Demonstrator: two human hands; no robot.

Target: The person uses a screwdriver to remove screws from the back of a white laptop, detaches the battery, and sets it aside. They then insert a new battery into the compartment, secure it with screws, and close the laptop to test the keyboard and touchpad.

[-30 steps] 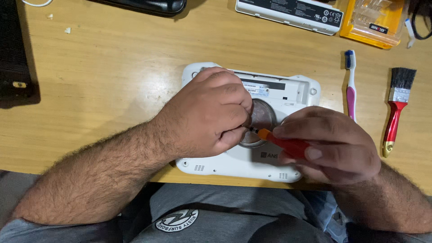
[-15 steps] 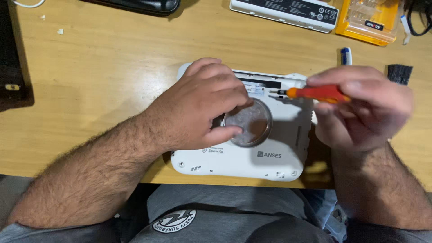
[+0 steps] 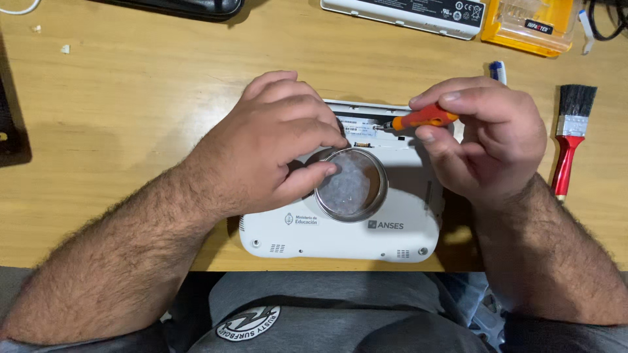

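Note:
A small white laptop (image 3: 392,238) lies bottom-up at the near edge of the wooden table. On its underside sits a round glass dish (image 3: 351,185). My left hand (image 3: 275,147) rests on the laptop and touches the dish's rim with thumb and fingertips. My right hand (image 3: 487,140) grips a small screwdriver with a red and orange handle (image 3: 422,119), its tip pointing left at the open recess along the laptop's far edge.
A red-handled paintbrush (image 3: 570,134) lies at the right. A toothbrush head (image 3: 498,69) shows behind my right hand. At the far edge lie a white battery pack (image 3: 405,12), a yellow plastic case (image 3: 526,26) and a black object (image 3: 176,6).
My right hand rose from beside the dish and carried the screwdriver to the laptop's far edge. The left hand shifted slightly, uncovering the dish.

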